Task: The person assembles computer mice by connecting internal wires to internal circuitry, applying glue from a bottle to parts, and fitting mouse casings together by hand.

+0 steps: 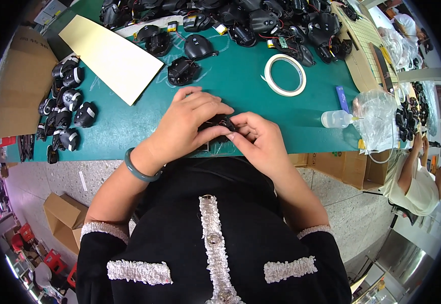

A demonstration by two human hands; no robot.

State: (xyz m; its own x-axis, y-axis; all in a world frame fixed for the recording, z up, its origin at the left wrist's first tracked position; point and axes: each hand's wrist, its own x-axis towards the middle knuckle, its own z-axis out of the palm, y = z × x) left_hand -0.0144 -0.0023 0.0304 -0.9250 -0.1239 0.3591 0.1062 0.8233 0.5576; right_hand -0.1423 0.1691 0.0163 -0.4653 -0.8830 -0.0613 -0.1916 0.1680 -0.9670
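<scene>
Near the front edge of the green work table (pixel 129 137), both my hands close round a small black plastic housing (pixel 222 121). My left hand (pixel 187 121) covers its left side, fingers bent over the top and thumb along the near side. Against its right end, my right hand (pixel 258 139) pinches with thumb and forefinger, the two thumbs nearly touching. Most of the housing is hidden by my fingers. Just beyond my hands lie an open black shell (pixel 182 71) and a rounded black cover (pixel 199 46).
Many black housings with wires and small batteries crowd the far edge. A tape roll (pixel 285 75) lies right of centre, a squeeze bottle (pixel 337 119) farther right. At left are a cream board (pixel 111 58), black pieces with white strips (pixel 71 100) and a cardboard box (pixel 20 83). A co-worker (pixel 413 177) sits right.
</scene>
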